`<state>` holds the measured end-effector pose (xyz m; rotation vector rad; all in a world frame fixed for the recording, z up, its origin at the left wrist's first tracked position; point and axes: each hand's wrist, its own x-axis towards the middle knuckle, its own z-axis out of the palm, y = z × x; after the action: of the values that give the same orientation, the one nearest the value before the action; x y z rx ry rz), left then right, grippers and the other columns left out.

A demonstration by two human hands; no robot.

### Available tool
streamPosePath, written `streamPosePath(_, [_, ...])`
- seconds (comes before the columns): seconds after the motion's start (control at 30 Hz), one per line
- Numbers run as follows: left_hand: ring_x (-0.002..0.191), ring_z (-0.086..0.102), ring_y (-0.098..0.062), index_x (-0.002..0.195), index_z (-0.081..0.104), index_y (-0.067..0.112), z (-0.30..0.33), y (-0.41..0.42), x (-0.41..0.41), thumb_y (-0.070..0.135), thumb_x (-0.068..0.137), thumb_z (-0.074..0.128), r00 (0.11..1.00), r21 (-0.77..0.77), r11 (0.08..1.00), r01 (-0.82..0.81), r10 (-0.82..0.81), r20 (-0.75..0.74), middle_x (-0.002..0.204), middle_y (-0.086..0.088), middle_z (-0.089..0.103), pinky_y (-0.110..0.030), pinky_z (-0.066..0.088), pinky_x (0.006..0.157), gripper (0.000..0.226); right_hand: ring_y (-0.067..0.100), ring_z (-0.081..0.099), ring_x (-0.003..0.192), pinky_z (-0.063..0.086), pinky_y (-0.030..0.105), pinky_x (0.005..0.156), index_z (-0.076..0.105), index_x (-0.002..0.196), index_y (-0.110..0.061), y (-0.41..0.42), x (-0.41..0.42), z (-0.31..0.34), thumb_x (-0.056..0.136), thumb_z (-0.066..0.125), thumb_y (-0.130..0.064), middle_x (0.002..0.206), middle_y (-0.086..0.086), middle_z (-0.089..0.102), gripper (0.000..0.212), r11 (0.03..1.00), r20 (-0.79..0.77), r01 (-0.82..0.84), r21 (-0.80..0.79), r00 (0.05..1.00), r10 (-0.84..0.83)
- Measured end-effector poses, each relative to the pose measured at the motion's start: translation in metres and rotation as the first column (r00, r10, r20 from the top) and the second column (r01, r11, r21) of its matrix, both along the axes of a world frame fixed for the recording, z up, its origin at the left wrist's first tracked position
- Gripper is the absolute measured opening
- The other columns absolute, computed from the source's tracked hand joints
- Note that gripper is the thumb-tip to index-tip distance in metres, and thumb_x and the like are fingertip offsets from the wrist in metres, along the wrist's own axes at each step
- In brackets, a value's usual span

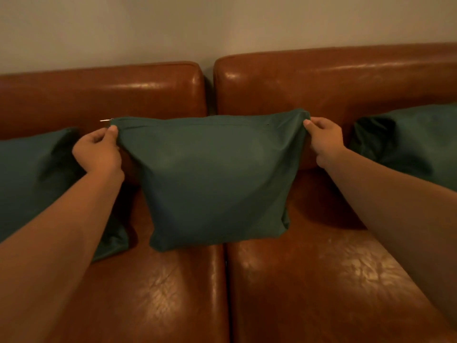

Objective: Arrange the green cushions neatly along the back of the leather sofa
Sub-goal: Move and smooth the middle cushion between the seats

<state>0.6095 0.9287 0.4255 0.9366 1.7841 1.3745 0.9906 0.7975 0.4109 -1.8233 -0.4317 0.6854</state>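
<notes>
A green cushion [212, 179] stands upright in the middle of the brown leather sofa [321, 85], over the gap between its two halves, its bottom edge on the seat. My left hand [99, 151] pinches its top left corner and my right hand [322, 139] pinches its top right corner, stretching the top edge taut. A second green cushion [32, 179] leans against the backrest on the left, partly behind my left forearm. A third green cushion [410, 142] leans against the backrest at the right edge, partly cut off.
The sofa's backrest stands against a plain pale wall [222, 23]. Bare leather seat [309, 280] stretches in front of the cushions, split by a seam down the centre.
</notes>
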Motion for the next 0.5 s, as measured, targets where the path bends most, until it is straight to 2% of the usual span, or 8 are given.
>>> streamPosePath(0.1, [0.084, 0.061, -0.006, 0.105, 0.068, 0.010, 0.002, -0.001, -0.001, 0.026, 0.086, 0.065, 0.992, 0.065, 0.995, -0.080, 0.086, -0.094, 0.098, -0.001, 0.067, -0.011, 0.049, 0.071, 0.025, 0.008, 0.056, 0.077, 0.047, 0.026, 0.073, 0.064, 0.114, -0.008, -0.003, 0.002, -0.003, 0.095, 0.056, -0.022, 0.090, -0.004, 0.063, 0.025, 0.998, 0.036, -0.009, 0.061, 0.999, 0.007])
streamPosePath(0.23, [0.090, 0.057, -0.008, 0.109, 0.063, 0.012, -0.006, -0.006, -0.002, 0.031, 0.089, 0.062, 0.980, 0.064, 0.992, -0.109, 0.118, -0.159, 0.100, 0.002, 0.061, -0.020, 0.049, 0.083, 0.028, 0.017, 0.058, 0.105, 0.045, 0.028, 0.088, 0.063, 0.118, -0.009, -0.006, 0.005, -0.006, 0.097, 0.052, -0.026, 0.112, 0.003, 0.065, 0.029, 0.999, 0.212, -0.042, -0.017, 0.976, 0.045])
streamPosePath(0.3, [0.094, 0.055, -0.011, 0.112, 0.060, 0.011, -0.007, -0.009, -0.003, 0.032, 0.091, 0.058, 0.979, 0.041, 0.996, -0.083, 0.089, -0.182, 0.104, 0.000, 0.057, -0.025, 0.047, 0.089, 0.030, 0.021, 0.056, 0.113, 0.041, 0.023, 0.091, 0.062, 0.122, -0.009, -0.009, 0.005, -0.007, 0.098, 0.048, -0.027, 0.122, 0.007, 0.063, 0.032, 0.995, 0.348, -0.046, -0.092, 0.935, 0.075])
streamPosePath(0.37, [0.108, 0.052, -0.020, 0.118, 0.057, 0.011, -0.002, -0.022, -0.005, 0.032, 0.093, 0.050, 0.940, 0.115, 0.992, -0.056, 0.091, -0.330, 0.119, -0.008, 0.052, -0.027, 0.038, 0.098, 0.033, 0.022, 0.050, 0.123, 0.033, 0.020, 0.097, 0.056, 0.129, -0.009, -0.018, -0.005, -0.004, 0.100, 0.042, -0.023, 0.131, 0.009, 0.056, 0.036, 0.998, 0.492, -0.010, -0.055, 0.870, 0.036])
streamPosePath(0.4, [0.117, 0.048, -0.026, 0.122, 0.055, 0.010, 0.001, -0.034, -0.002, 0.031, 0.094, 0.046, 0.882, 0.206, 0.978, 0.016, 0.084, -0.464, 0.127, -0.013, 0.048, -0.028, 0.031, 0.103, 0.036, 0.024, 0.046, 0.126, 0.029, 0.022, 0.103, 0.053, 0.132, -0.008, -0.024, -0.016, -0.001, 0.100, 0.039, -0.021, 0.134, 0.010, 0.053, 0.038, 0.999, 0.578, -0.030, 0.013, 0.816, 0.017])
streamPosePath(0.43, [0.125, 0.042, -0.032, 0.126, 0.053, 0.009, 0.004, -0.049, 0.004, 0.029, 0.094, 0.043, 0.797, 0.288, 0.945, 0.155, 0.052, -0.601, 0.133, -0.018, 0.045, -0.029, 0.024, 0.107, 0.039, 0.027, 0.043, 0.130, 0.025, 0.026, 0.109, 0.050, 0.134, -0.007, -0.030, -0.032, 0.000, 0.099, 0.037, -0.020, 0.137, 0.013, 0.050, 0.040, 0.993, 0.671, -0.094, 0.070, 0.742, 0.022])
streamPosePath(0.47, [0.132, 0.036, -0.037, 0.131, 0.050, 0.008, 0.004, -0.065, 0.013, 0.029, 0.095, 0.042, 0.681, 0.303, 0.888, 0.346, -0.016, -0.732, 0.140, -0.022, 0.040, -0.032, 0.017, 0.111, 0.042, 0.029, 0.038, 0.134, 0.021, 0.031, 0.113, 0.047, 0.136, -0.006, -0.035, -0.052, 0.001, 0.099, 0.035, -0.022, 0.141, 0.014, 0.047, 0.043, 0.978, 0.751, -0.192, 0.077, 0.657, 0.070])
streamPosePath(0.5, [0.137, 0.028, -0.040, 0.136, 0.044, 0.009, 0.001, -0.083, 0.026, 0.032, 0.095, 0.041, 0.526, 0.235, 0.812, 0.535, -0.103, -0.844, 0.146, -0.023, 0.034, -0.037, 0.010, 0.115, 0.047, 0.031, 0.032, 0.138, 0.016, 0.036, 0.115, 0.043, 0.139, -0.006, -0.039, -0.074, -0.002, 0.099, 0.034, -0.027, 0.146, 0.014, 0.042, 0.047, 0.954, 0.813, -0.298, 0.030, 0.562, 0.150])
